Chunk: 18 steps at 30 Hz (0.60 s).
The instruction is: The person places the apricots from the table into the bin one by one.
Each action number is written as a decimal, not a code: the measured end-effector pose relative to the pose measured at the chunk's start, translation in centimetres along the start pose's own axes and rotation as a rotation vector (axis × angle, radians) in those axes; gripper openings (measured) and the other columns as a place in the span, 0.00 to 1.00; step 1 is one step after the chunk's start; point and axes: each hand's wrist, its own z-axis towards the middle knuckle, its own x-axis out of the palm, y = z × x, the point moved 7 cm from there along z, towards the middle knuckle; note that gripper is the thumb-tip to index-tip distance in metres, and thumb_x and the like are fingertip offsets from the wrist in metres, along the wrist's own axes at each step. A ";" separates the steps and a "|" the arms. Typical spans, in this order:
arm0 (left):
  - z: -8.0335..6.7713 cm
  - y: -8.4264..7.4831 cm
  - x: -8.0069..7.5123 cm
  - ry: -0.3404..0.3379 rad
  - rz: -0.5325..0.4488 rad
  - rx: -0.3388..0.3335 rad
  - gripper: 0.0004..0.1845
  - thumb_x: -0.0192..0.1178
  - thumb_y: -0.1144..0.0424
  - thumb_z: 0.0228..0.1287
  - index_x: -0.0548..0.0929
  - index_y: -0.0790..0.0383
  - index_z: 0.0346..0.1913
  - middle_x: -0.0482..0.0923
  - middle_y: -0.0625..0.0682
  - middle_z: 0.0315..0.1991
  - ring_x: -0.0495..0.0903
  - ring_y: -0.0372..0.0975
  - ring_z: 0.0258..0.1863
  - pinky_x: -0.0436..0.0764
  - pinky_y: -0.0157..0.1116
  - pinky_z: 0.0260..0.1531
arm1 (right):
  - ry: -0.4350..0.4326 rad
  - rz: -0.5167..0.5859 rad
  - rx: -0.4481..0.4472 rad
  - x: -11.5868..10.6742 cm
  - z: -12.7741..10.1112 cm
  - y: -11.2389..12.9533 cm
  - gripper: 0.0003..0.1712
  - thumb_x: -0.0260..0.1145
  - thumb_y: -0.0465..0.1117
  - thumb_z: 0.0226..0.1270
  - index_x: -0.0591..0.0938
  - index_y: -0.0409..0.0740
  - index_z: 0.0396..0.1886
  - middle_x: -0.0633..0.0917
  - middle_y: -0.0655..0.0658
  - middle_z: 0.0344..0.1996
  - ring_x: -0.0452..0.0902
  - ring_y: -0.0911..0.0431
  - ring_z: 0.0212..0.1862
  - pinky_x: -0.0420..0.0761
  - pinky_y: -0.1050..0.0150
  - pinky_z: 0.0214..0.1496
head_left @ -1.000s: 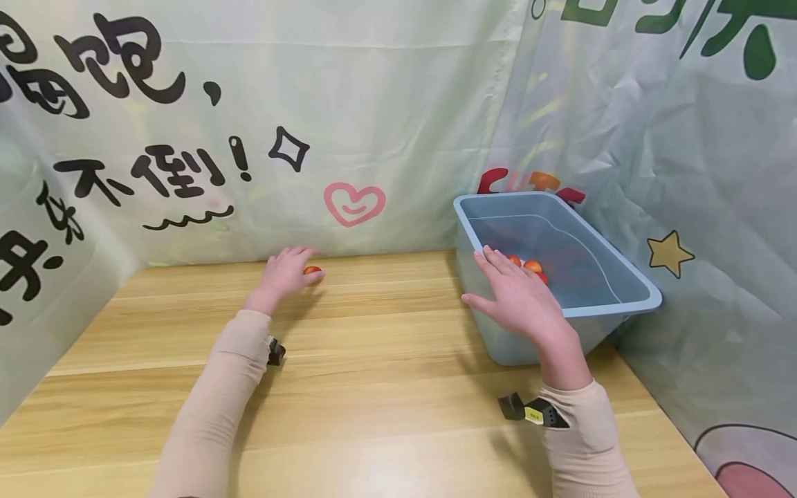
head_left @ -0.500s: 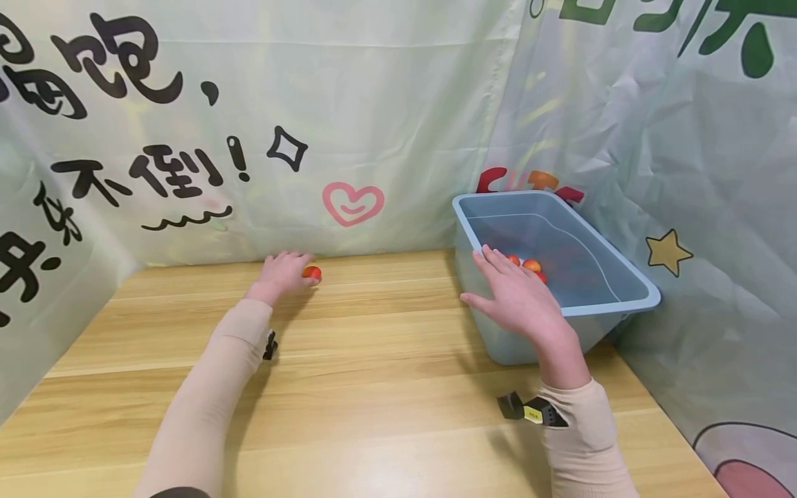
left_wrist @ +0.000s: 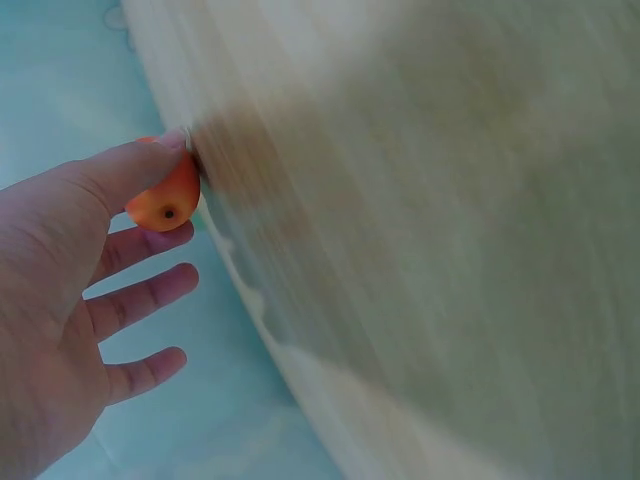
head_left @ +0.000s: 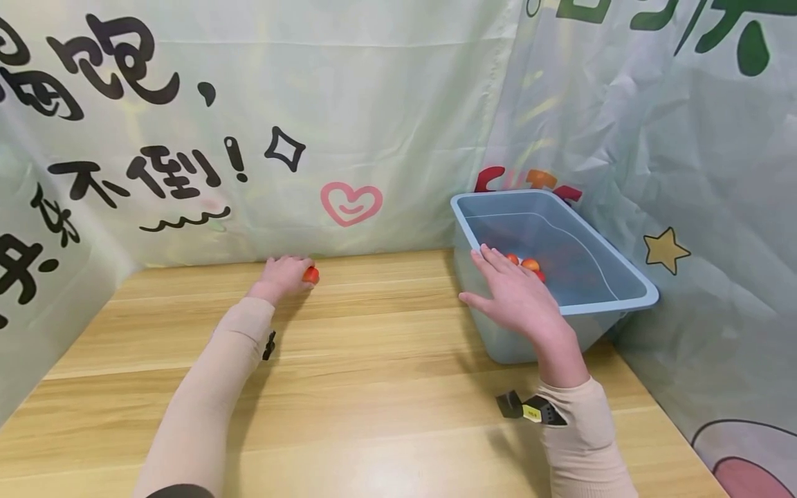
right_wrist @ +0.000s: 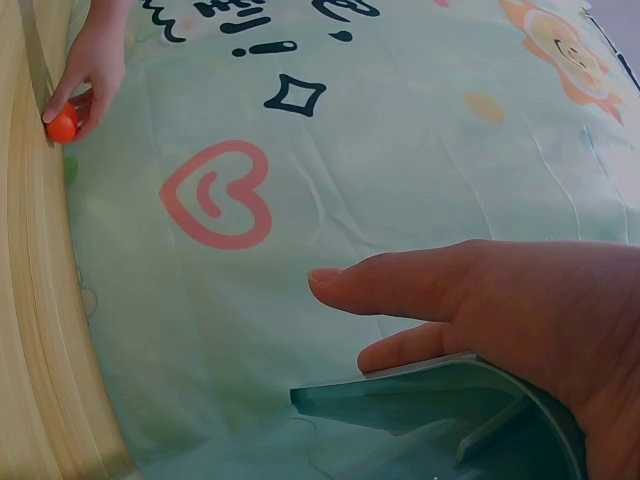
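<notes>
1. You have a small orange-red tomato (head_left: 310, 274) just left of the middle of the head view, on the far part of the wooden table (head_left: 373, 360), close to the back curtain.
2. Your left hand (head_left: 283, 275) pinches that tomato. In the left wrist view your thumb lies over the top of the tomato (left_wrist: 165, 200) and your other fingers (left_wrist: 145, 297) curl loosely below it.
3. The tomato touches the table edge in the left wrist view, at the upper left of the frame.
4. Your right hand (head_left: 519, 301) is right of the middle of the head view. Its fingers are straight and spread, and it holds nothing.
5. That hand rests on the near left rim of the blue plastic bin (head_left: 613, 273). In the right wrist view, your thumb (right_wrist: 400, 290) points left and your palm sits on the bin's rim (right_wrist: 420, 390).
6. Inside the bin, just past your fingertips, lie a few more small tomatoes (head_left: 530, 265). Your hand hides part of them.
7. The bin stands at the right side of the table, in the corner where the two curtains meet.
8. The back curtain (head_left: 349, 124) is pale green with black writing, a diamond shape and a pink heart (head_left: 351, 203).
9. The right curtain has a yellow star (head_left: 666, 250).
10. Both of your arms wear tan sleeves (head_left: 205, 408).
</notes>
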 end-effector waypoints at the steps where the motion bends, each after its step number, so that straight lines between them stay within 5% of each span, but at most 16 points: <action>1: 0.0 0.0 0.0 -0.001 0.001 0.001 0.26 0.62 0.52 0.62 0.76 0.58 0.61 0.81 0.60 0.52 0.78 0.55 0.49 0.71 0.57 0.48 | 0.000 0.000 0.000 0.0 0.0 0.0 0.47 0.59 0.59 0.68 0.52 0.46 0.78 0.51 0.39 0.78 0.45 0.42 0.78 0.50 0.37 0.75; 18: -0.3 -2.1 -1.0 -0.050 -0.006 0.067 0.27 0.64 0.48 0.62 0.76 0.56 0.61 0.81 0.58 0.54 0.78 0.53 0.48 0.71 0.54 0.47 | -0.001 0.001 0.001 -0.1 -0.1 0.2 0.47 0.59 0.59 0.68 0.52 0.45 0.78 0.52 0.38 0.78 0.45 0.41 0.78 0.50 0.38 0.75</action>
